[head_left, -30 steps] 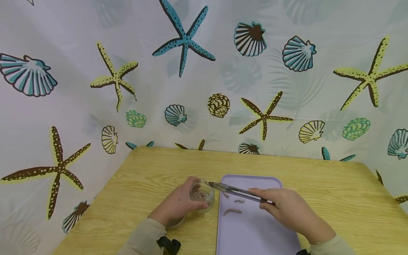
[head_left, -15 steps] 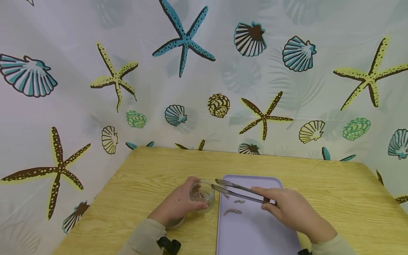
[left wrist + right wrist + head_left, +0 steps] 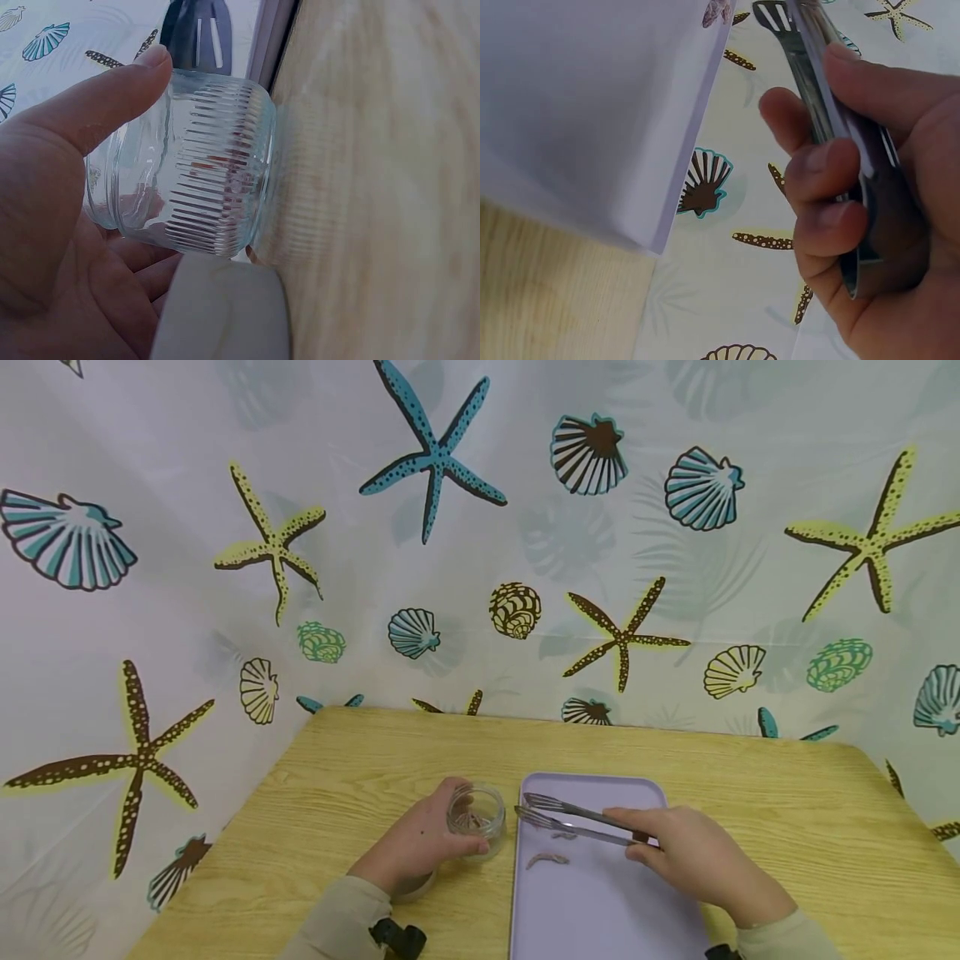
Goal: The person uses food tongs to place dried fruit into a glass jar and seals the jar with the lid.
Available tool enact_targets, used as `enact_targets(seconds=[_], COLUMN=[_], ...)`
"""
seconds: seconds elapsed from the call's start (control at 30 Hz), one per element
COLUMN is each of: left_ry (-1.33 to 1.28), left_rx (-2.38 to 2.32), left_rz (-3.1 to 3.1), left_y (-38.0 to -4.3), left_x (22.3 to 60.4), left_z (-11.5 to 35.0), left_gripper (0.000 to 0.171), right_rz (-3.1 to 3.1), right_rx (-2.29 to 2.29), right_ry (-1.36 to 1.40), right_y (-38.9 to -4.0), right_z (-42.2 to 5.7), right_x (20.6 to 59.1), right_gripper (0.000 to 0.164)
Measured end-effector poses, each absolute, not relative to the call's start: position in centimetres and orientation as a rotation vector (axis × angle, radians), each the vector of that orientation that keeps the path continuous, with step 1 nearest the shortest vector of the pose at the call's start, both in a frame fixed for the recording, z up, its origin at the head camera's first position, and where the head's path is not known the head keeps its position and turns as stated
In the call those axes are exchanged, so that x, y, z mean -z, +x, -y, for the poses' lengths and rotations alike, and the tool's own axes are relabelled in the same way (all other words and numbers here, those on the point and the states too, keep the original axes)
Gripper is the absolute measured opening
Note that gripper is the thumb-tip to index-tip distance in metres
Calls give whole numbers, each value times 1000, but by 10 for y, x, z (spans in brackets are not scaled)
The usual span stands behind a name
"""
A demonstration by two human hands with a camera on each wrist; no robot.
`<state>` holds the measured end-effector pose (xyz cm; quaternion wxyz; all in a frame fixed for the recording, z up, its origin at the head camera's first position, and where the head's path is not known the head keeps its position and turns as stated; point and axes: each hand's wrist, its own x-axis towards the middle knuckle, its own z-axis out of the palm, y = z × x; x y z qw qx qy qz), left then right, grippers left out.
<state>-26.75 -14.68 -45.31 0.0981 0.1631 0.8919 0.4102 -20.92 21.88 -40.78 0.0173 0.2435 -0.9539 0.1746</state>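
Observation:
My left hand (image 3: 427,835) grips a ribbed glass jar (image 3: 477,820) that stands upright on the table, thumb on the near side. Small brownish pieces show through the ribs of the jar (image 3: 217,165) in the left wrist view. In my right hand (image 3: 678,852) is a pair of metal tongs (image 3: 592,823), held with fingers and thumb round the arms. The slotted tong tips are apart, over the far left part of a lilac tray (image 3: 607,910). Thin brownish strips lie on that tray, among them a curved strip (image 3: 547,858); the tips partly hide others.
A pale round-sided object (image 3: 225,307) sits beside the jar, mostly hidden under my left wrist in the head view. The wooden table (image 3: 390,743) ends at a curtain (image 3: 480,668) printed with shells and starfish.
The tongs have opened and shifted right, from the jar's rim to above the tray. My left hand and the jar stay in place.

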Motion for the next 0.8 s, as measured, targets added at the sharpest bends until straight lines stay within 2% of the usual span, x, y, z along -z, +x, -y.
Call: enact_targets(seconds=[0.8], left_ry=[478], left_rx=[-1205], left_rz=[-2634], left_y=[-268], left_x=[453], left_z=[146], left_gripper=[99], right_rz=[3038], right_rx=[-510], right_ry=[642], right_y=[-211], right_z=[-222], right_x=[412], right_gripper=[44])
